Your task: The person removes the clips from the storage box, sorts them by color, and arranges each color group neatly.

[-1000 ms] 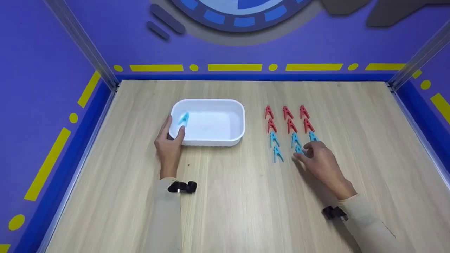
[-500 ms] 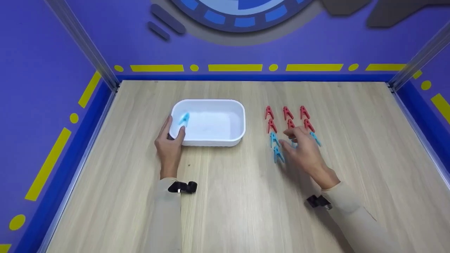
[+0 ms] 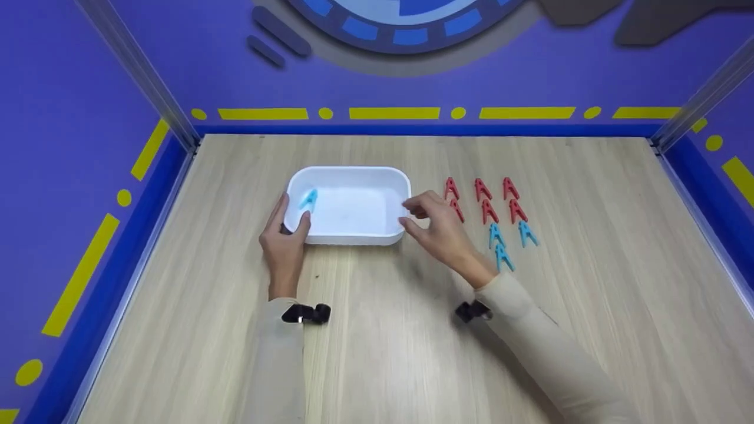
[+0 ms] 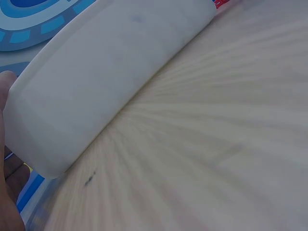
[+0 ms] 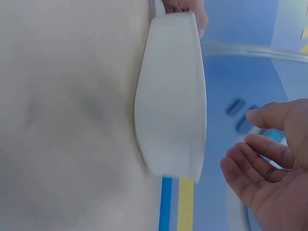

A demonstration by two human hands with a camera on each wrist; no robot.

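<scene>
My left hand (image 3: 283, 247) grips the left end of a white plastic tray (image 3: 353, 239), its thumb over the front rim. Inside that tray, towards the left, lies one light blue clothespin (image 3: 309, 199). My right hand (image 3: 440, 228) is at the tray's right rim, thumb and fingers apart. In the right wrist view the right hand (image 5: 274, 173) shows nothing between its parted fingers. Several red clothespins (image 3: 482, 189) lie in two rows on the right, with blue clothespins (image 3: 526, 234) in front of them. The left blue column is hidden behind my right hand and wrist.
The wooden table (image 3: 365, 330) has a purple-blue panel (image 3: 330, 88) with yellow marks along its back and more panels at the sides. Metal posts (image 3: 141, 76) stand in the back corners.
My right hand has moved left, from the blue clothespins past the left column to the tray's right rim. The left hand and the tray have stayed in place.
</scene>
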